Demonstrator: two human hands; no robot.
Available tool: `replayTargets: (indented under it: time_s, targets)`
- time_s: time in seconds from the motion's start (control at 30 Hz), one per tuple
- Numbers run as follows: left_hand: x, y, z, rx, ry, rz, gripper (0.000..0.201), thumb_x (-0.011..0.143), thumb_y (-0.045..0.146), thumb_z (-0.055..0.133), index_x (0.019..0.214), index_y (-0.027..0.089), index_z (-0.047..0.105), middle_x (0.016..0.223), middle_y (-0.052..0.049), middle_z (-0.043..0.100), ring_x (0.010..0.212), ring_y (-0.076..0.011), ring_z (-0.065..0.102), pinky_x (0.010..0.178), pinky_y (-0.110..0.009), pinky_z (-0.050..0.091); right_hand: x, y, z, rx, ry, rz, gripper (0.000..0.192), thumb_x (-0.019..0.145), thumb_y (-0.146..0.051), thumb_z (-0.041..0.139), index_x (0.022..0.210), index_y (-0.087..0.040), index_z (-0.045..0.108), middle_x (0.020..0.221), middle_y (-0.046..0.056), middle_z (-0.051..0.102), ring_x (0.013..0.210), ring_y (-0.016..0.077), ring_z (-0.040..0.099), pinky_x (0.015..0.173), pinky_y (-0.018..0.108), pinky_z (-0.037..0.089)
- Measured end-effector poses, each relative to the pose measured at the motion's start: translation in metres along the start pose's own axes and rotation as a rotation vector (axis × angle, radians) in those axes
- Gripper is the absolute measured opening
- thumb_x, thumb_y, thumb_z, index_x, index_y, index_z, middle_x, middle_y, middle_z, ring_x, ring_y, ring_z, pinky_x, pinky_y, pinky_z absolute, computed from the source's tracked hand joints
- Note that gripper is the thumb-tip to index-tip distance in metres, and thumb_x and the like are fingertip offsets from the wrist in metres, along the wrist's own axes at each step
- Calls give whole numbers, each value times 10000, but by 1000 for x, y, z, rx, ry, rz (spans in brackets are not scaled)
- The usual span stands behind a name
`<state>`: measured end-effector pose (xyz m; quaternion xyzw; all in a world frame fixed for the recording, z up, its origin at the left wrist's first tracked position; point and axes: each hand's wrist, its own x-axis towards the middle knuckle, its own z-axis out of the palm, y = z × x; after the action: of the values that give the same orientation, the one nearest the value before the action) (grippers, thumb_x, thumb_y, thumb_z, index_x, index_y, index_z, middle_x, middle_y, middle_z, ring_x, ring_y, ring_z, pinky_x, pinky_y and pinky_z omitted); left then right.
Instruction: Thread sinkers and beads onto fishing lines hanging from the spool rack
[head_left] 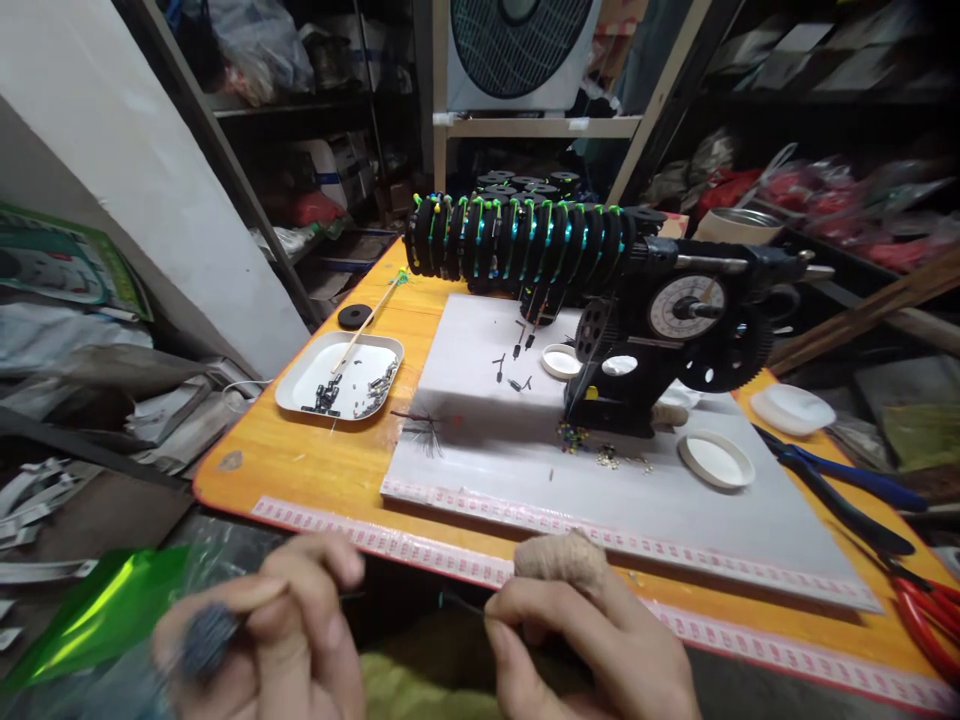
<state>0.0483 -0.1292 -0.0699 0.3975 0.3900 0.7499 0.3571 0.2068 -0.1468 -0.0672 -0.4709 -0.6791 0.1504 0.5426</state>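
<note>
Thin strand [466,604], faint, is apparently pinched btwn R hand [592,640] thumb + finger, in front of white board [510,470]; L hand [277,620] curled, dark fuzzy piece [208,640] at its fingers, grip can't be told. Strand prob. best kept taut, off board's front edge; open room's seen on bench [300,470], L of board.

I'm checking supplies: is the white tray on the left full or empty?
Neither, partly filled: the white tray holds black pieces and silvery pieces, with much of its floor bare.
</note>
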Motion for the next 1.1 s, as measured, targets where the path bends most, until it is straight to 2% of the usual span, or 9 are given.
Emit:
replayTargets:
  time_s: [0.07,0.17,0.33,0.43,0.6,0.73,0.9,0.97,1.1]
  targets:
    - [21,1,1,198,-147,39,128,964,264,608,936,300,489,647,91,540,829,-168,620,906,-356,466,3,0,-2,80,-21,5,240,819,-22,540,885,-246,594,739,9,566,619,135,580,529,232,476]
    - [59,0,12,546,-414,165,116,1007,181,444,987,290,409,905,38,511,736,-145,566,737,-317,490,7,-2,-7,118,-56,49,233,785,-12,530,833,-239,558,686,-19,522,567,119,521,504,234,431]
    - [117,-5,38,900,-731,214,187,893,291,645,1073,241,634,748,44,525,636,-149,499,643,-288,411,11,-2,-19,147,-126,94,195,780,-32,584,793,-223,623,694,-13,554,602,122,537,525,231,436]
    - [137,-9,49,1073,-855,262,366,788,435,745,1115,273,727,842,5,574,685,-178,545,681,-317,421,9,2,-22,152,-148,122,188,775,-40,643,819,-214,700,718,3,580,622,131,566,553,242,461]
    - [141,-20,53,1224,-965,235,269,787,431,719,983,258,780,1097,-68,612,849,-249,641,772,-369,484,5,7,-20,170,-117,130,193,781,-50,680,846,-214,759,689,-4,568,615,120,561,547,234,429]
    - [129,-22,42,1170,-935,206,226,891,346,593,804,182,722,975,-93,645,869,-263,653,816,-382,488,6,9,-20,174,-74,145,180,810,-80,692,869,-227,778,663,-9,547,585,122,539,520,236,426]
    - [85,-6,20,1034,-743,175,168,948,337,532,896,220,640,825,-19,694,691,-187,637,649,-283,476,10,10,-23,215,-37,121,187,828,-76,676,906,-228,754,690,13,638,598,143,598,514,236,475]
    - [59,1,13,912,-636,9,163,930,378,579,872,243,650,756,24,691,547,-139,576,523,-240,433,12,8,-22,232,-32,114,182,833,-83,682,915,-230,751,701,16,654,598,145,608,498,231,471]
    - [12,7,9,596,-366,-407,213,802,439,721,723,245,684,702,33,675,691,-156,630,631,-200,488,14,6,-16,219,5,168,131,856,-125,677,880,-227,758,691,13,633,556,128,572,459,225,434]
